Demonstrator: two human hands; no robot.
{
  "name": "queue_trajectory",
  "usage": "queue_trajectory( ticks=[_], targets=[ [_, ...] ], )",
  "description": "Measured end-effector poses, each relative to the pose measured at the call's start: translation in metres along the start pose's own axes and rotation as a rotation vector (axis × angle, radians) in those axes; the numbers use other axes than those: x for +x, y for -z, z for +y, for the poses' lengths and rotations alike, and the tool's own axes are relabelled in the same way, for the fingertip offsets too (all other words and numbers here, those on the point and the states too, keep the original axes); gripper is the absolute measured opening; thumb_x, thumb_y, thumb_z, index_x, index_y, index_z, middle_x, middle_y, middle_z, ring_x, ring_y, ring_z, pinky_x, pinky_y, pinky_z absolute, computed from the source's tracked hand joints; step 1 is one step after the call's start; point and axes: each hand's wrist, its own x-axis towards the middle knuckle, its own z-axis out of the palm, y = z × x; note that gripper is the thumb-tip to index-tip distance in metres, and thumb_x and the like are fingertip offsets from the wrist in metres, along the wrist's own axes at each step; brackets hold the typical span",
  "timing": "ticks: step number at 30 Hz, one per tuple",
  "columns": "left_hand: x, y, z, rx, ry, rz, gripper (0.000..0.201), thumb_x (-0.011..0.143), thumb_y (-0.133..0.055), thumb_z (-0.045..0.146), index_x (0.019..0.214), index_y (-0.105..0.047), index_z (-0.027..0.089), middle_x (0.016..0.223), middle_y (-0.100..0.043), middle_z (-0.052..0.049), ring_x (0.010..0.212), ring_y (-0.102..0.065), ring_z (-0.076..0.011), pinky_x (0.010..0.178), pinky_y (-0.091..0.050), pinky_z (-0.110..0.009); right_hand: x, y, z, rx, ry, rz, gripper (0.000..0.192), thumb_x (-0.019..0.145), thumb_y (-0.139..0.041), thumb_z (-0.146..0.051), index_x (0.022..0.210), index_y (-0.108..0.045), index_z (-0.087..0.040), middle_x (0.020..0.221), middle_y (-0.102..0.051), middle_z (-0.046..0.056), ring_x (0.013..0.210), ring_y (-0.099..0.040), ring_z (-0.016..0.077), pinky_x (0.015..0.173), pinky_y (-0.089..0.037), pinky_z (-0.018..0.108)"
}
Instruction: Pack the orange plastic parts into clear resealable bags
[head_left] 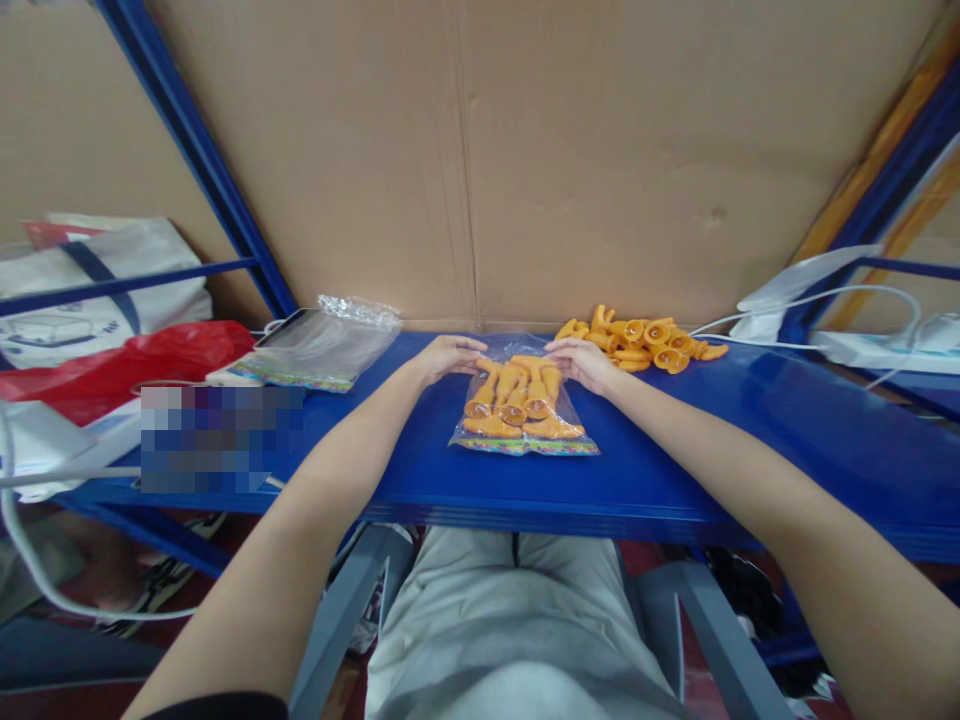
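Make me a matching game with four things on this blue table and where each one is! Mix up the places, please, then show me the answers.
Things:
1. Filled clear bag
2. Loose orange pieces
3. Flat clear bags
4. Red plastic bag

Places:
A. Between the red plastic bag and the left hand
B. In front of the white bag with a dark strap
C. Between the two hands
D. Heaped beyond the right hand, near the cardboard

Pairs: 1-C, 2-D, 3-A, 4-B
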Motion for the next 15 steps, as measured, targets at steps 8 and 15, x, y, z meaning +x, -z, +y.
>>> queue_trajectory(
  ticks=[8,15],
  targets=[
    [0.008,-0.006,-0.002,0.261,-0.121,0.061,0.016,0.060,-0.063,-0.001,0.055,-0.066,0.014,0.060,-0.070,-0.001,0.066,-0.069,-0.0139,0.077,-0.059,-0.030,0.009,0.002,0.009,-0.155,0.136,0.006,0.014,0.065,-0.048,-0.007,0.058,-0.049,-0.019,0.055,-0.052,-0.003,0.051,-0.050,0.0097,0.054,-0.041,0.021],
    [0.015,0.000,-0.003,0.923,-0.467,0.047,0.023,0.058,-0.046,0.004,0.051,-0.063,0.017,0.053,-0.062,0.002,0.059,-0.062,-0.0129,0.065,-0.048,-0.023,0.016,0.009,0.012,-0.708,0.503,-0.120,0.015,0.067,-0.042,-0.015,0.055,-0.048,-0.021,0.052,-0.046,-0.003,0.056,-0.044,0.0135,0.063,-0.039,0.027]
  ],
)
